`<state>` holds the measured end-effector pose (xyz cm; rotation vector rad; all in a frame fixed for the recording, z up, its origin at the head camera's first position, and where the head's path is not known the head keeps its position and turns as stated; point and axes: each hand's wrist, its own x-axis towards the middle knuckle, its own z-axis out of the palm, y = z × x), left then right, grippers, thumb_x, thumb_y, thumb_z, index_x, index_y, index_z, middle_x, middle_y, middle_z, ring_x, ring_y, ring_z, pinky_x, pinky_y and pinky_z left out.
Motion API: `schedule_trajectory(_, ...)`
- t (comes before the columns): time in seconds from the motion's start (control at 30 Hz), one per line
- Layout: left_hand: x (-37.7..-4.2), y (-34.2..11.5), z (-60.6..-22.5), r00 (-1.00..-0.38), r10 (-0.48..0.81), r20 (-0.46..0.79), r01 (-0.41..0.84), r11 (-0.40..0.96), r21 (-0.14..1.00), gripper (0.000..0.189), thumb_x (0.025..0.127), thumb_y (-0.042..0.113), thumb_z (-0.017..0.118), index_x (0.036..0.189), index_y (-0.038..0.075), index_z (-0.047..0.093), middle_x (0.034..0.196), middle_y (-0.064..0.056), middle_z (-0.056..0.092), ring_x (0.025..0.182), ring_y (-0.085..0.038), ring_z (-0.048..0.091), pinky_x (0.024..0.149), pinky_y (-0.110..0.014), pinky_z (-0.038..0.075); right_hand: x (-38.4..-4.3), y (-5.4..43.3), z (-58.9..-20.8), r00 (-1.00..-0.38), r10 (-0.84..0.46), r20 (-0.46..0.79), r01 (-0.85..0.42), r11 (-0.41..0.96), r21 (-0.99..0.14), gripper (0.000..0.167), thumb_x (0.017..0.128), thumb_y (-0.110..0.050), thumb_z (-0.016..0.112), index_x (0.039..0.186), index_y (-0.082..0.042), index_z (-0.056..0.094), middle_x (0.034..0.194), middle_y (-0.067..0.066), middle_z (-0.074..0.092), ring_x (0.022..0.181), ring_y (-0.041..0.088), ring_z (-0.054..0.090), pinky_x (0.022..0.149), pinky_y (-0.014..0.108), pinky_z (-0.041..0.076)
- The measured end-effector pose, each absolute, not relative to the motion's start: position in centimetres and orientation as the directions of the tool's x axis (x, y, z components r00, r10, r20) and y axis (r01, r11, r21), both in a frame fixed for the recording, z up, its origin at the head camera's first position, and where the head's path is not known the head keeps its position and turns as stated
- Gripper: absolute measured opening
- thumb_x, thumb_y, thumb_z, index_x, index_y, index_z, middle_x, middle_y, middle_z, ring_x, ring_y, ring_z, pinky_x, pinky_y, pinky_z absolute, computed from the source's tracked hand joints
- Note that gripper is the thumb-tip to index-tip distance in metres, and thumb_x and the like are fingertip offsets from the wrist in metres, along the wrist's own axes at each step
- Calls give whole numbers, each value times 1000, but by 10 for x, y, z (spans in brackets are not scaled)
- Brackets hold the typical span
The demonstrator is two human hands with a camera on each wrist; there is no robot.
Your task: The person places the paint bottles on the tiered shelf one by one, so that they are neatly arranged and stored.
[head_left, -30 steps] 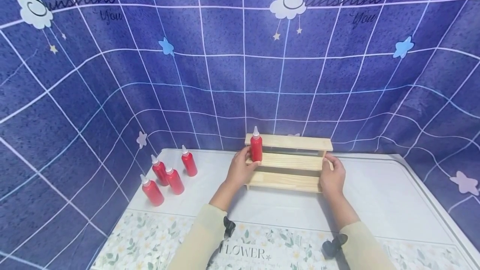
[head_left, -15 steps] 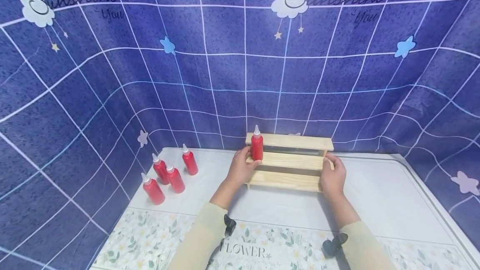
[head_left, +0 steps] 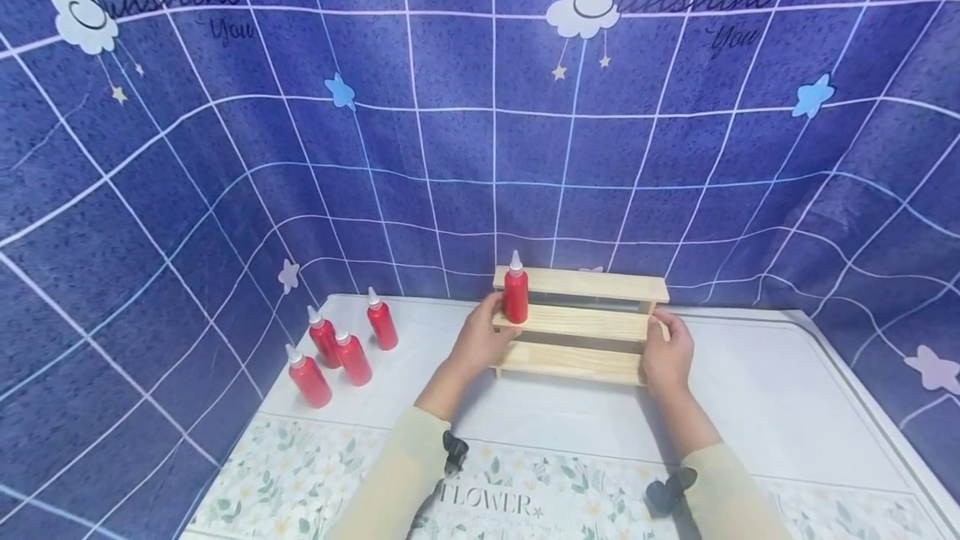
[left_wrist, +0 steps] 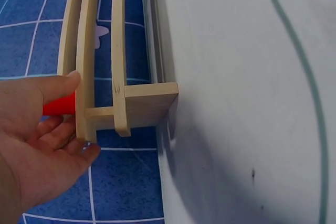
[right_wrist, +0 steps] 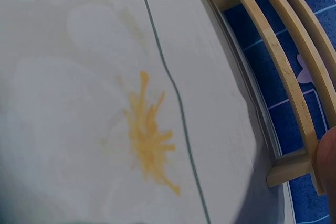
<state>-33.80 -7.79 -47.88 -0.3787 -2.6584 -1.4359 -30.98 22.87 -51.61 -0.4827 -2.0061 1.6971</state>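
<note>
Four bottles (head_left: 381, 326) stand well left of the left hand (head_left: 480, 338) — table (head_left: 422, 340) between. That hand curls round the rack's (head_left: 573, 362) left end, beside a shelved bottle (head_left: 516, 298); the right hand (head_left: 667, 355) grips its right end — table beyond, to the edge.

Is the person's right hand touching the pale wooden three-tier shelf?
Touching. The head view shows the right hand gripping the shelf at its right end.
</note>
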Motion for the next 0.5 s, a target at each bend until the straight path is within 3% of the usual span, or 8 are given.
schedule_trajectory(0.5,-326,-88,-471,-966,168,196,257,556,791,71,94,20,79,156,6,46,155,-22,55,146,-40,54,123,-56,43,-310,231,-516,-843,530,92,-7,162,-987,39,110,-18,46,143,0,58,159,20,53,157,35,40,133,51,28)
